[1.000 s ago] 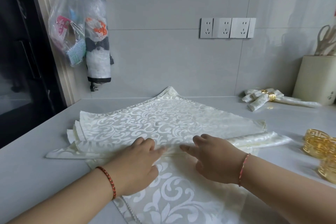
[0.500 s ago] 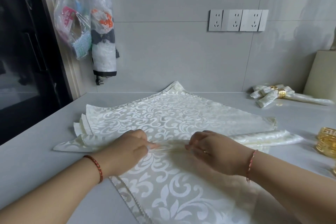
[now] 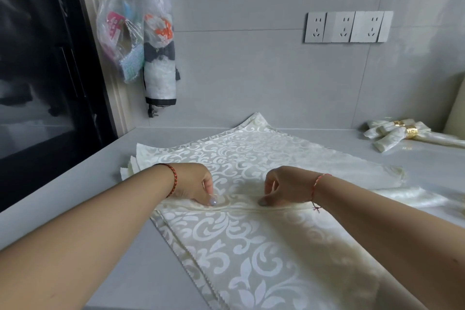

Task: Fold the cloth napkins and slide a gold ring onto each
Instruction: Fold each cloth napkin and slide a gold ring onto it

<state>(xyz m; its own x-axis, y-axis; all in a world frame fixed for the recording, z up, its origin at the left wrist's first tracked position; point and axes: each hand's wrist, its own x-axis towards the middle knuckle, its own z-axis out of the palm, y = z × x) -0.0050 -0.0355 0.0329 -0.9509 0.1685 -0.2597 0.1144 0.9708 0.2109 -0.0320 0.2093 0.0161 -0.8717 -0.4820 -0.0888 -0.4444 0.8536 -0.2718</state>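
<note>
A cream damask napkin [image 3: 251,246] lies spread on the grey counter [image 3: 141,254], with a narrow pleated fold running across its middle. My left hand [image 3: 196,184] pinches that fold at its left part, fingers curled down onto the cloth. My right hand [image 3: 284,187] pinches the same fold a little to the right. More napkins [image 3: 251,156] lie stacked underneath and behind. At the back right lies a finished napkin [image 3: 387,136] with a gold ring [image 3: 411,131] around it.
A rolled strip of cream cloth [image 3: 415,197] lies at the right. Plastic bags [image 3: 141,33] hang on the wall at the back left, beside a dark doorway. Wall sockets [image 3: 348,27] sit above the counter. A cream container [image 3: 455,113] shows at the right edge.
Both hands went from lying flat on the cloth to pinching the fold with curled fingers. The view swung left, so the loose gold rings at the right left the frame.
</note>
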